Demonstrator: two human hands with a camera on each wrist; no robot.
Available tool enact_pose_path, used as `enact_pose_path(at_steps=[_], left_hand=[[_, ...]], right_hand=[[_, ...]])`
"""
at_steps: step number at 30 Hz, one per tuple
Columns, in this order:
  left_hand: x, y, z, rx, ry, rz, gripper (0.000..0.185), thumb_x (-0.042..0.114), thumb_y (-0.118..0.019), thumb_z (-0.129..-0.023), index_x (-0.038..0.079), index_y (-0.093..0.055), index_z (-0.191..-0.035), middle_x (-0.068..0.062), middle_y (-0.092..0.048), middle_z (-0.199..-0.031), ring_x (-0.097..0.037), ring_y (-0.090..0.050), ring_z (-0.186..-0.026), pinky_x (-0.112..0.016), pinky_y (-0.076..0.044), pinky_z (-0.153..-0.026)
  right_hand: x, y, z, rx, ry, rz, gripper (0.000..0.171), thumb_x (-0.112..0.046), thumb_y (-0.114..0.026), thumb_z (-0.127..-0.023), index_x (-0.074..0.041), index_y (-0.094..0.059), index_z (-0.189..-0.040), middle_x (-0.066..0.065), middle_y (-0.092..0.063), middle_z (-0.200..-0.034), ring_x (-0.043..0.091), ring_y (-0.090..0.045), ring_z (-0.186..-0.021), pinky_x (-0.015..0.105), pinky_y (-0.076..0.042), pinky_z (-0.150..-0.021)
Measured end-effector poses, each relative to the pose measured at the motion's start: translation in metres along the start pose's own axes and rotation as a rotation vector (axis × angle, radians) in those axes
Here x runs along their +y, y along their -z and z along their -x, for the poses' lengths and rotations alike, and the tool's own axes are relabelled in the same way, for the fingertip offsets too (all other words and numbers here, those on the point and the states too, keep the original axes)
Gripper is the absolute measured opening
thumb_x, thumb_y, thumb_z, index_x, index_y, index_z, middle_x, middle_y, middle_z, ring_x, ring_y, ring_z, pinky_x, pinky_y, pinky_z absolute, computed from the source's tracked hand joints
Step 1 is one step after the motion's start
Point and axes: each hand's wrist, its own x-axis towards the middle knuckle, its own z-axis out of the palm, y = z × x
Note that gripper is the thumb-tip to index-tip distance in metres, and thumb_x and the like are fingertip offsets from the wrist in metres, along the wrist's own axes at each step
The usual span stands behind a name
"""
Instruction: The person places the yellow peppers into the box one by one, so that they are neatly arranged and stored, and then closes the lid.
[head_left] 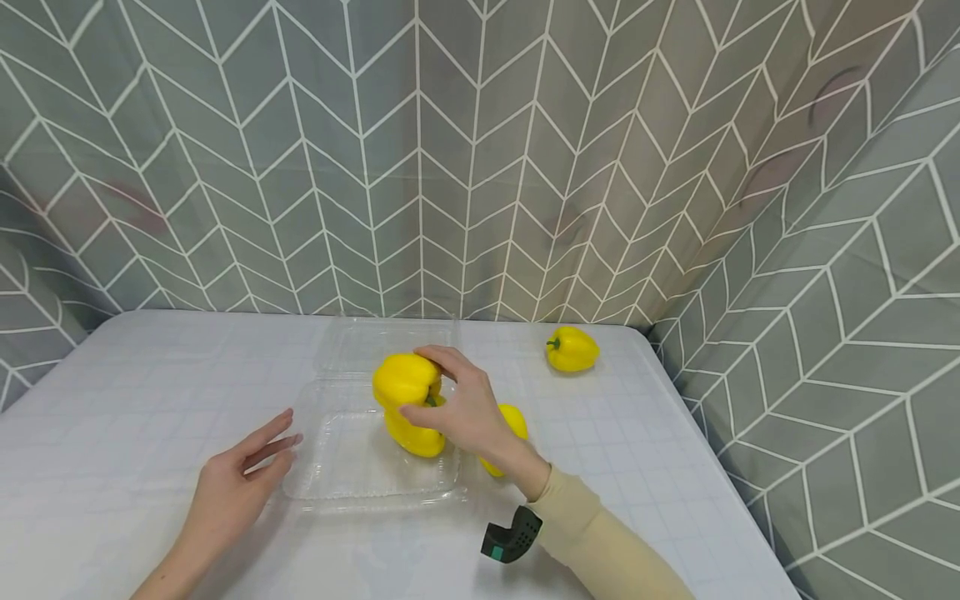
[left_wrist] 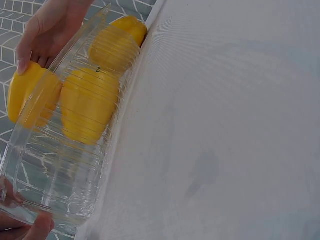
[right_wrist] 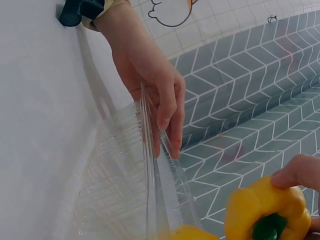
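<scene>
left hand (head_left: 236,475) at the near-left edge of a clear tray (head_left: 352,467), right hand (head_left: 457,408) holding a yellow pepper (head_left: 408,400) over it.

left fingers straight and relaxed, tips touching the tray's rim. right fingers curled round the pepper above the tray's middle. a second pepper (head_left: 513,429) sits behind the right wrist; a third pepper (head_left: 572,348) lies near the table's (head_left: 135,375) far right corner.

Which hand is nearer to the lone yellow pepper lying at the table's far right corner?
Right. The right hand grips another pepper over the clear tray, nearer the lone pepper. The left hand rests at the tray's left edge, farther away.
</scene>
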Motion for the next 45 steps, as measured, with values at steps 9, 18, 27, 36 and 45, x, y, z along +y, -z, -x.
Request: enact_pose_path(at_steps=[9,18,27,36,45], left_hand=[[0.001,0.001,0.000,-0.007,0.018,-0.004,0.047,0.019,-0.062,-0.091,0.015,-0.051,-0.137,-0.009,-0.056,-0.131,0.010,-0.060,-0.096,-0.006,-0.048,-0.070],[0.002,0.001,0.000,-0.008,0.022,-0.025,0.049,0.018,-0.062,-0.091,0.016,-0.049,-0.138,-0.012,-0.056,-0.131,0.010,-0.059,-0.095,-0.005,-0.047,-0.070],[0.002,0.001,0.000,-0.017,0.034,-0.022,0.050,0.017,-0.063,-0.091,0.017,-0.048,-0.138,-0.012,-0.054,-0.133,0.010,-0.060,-0.096,-0.005,-0.047,-0.070],[0.002,0.001,-0.001,-0.022,0.027,-0.006,0.050,0.017,-0.063,-0.091,0.017,-0.048,-0.138,-0.012,-0.054,-0.134,0.009,-0.060,-0.096,-0.005,-0.047,-0.071],[0.003,0.002,-0.001,-0.034,0.036,-0.005,0.051,0.019,-0.063,-0.091,0.018,-0.047,-0.139,-0.011,-0.053,-0.135,0.008,-0.060,-0.097,-0.005,-0.047,-0.071]], right_hand=[[-0.007,-0.007,-0.003,-0.018,0.024,0.024,0.065,-0.025,-0.080,-0.072,-0.021,-0.052,-0.130,-0.013,-0.050,-0.129,0.007,-0.050,-0.114,0.034,-0.044,-0.098],[-0.008,-0.021,-0.007,-0.043,0.028,0.066,0.062,-0.024,-0.080,-0.072,-0.020,-0.054,-0.128,-0.014,-0.052,-0.127,0.006,-0.050,-0.113,0.033,-0.045,-0.096],[-0.008,-0.037,-0.011,-0.079,0.058,0.121,0.060,-0.027,-0.078,-0.072,-0.020,-0.055,-0.127,-0.013,-0.053,-0.125,0.005,-0.051,-0.109,0.034,-0.047,-0.094],[-0.009,-0.054,-0.014,-0.116,0.041,0.152,0.060,-0.031,-0.078,-0.073,-0.021,-0.055,-0.128,-0.014,-0.053,-0.126,0.004,-0.051,-0.107,0.028,-0.046,-0.092],[-0.006,-0.067,-0.016,-0.149,0.030,0.176,0.064,-0.033,-0.078,-0.073,-0.020,-0.054,-0.130,-0.013,-0.052,-0.130,0.005,-0.050,-0.112,0.023,-0.044,-0.093]])
